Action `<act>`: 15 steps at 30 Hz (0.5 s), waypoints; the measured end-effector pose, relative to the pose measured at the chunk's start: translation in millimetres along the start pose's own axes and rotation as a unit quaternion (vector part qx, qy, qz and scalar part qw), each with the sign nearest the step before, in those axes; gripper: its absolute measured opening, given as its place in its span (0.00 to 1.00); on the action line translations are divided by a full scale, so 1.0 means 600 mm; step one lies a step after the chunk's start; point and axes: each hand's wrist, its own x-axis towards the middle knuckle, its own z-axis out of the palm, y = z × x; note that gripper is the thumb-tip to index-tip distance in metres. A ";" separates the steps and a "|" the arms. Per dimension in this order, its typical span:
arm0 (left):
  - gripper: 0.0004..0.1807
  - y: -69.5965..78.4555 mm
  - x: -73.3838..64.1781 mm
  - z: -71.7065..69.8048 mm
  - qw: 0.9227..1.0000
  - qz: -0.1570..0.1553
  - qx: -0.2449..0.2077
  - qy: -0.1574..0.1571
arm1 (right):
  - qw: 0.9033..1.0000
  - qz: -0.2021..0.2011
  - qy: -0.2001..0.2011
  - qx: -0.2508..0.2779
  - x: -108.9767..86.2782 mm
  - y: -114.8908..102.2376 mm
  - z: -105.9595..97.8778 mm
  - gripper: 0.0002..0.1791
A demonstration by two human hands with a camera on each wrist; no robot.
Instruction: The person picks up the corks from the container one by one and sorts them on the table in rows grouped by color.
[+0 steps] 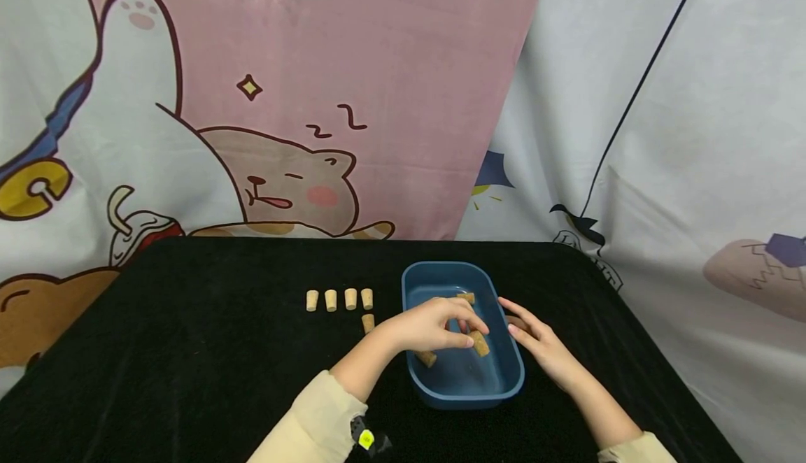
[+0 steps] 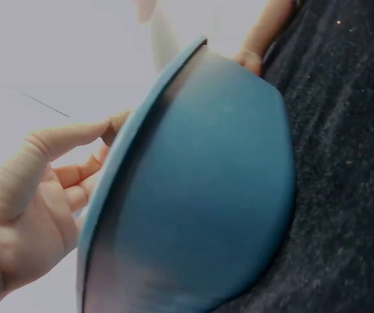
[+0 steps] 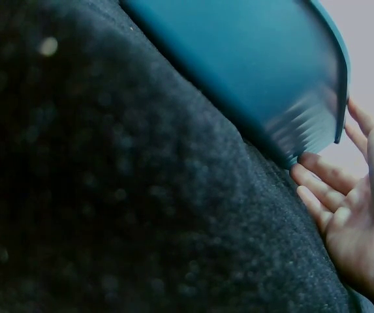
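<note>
A blue basin (image 1: 466,401) stands on the black cloth with several corks about it. My left hand (image 1: 429,324) reaches in over its left rim and pinches a cork (image 1: 480,343) between thumb and fingers. In the left wrist view the basin wall (image 2: 206,169) covers part of that hand (image 2: 40,195), and only a bit of the cork shows at the fingertips. Two more corks lie inside, one at the far end (image 1: 467,297) and one by the left wall (image 1: 427,359). My right hand (image 1: 544,351) rests its extended fingers against the basin's right side; the right wrist view shows fingertips (image 3: 304,171) low on the wall.
Left of the basin, several corks (image 1: 330,301) stand in a row on the black cloth (image 1: 189,351). Another cork (image 1: 368,322) is just nearer than the row's right end, partly behind my left forearm. A printed curtain (image 1: 409,99) hangs behind the table.
</note>
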 end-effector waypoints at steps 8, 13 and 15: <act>0.15 0.017 -0.028 -0.017 0.999 -0.004 0.003 0.039 | 1.000 0.011 0.009 -0.004 0.000 -0.001 0.001 0.28; 0.16 0.026 -0.048 -0.030 0.999 0.006 0.005 0.053 | 1.000 0.009 0.011 0.001 0.000 -0.001 0.002 0.28; 0.16 0.028 -0.056 -0.034 0.998 0.011 0.003 0.060 | 1.000 0.009 0.010 0.004 0.000 -0.001 0.002 0.28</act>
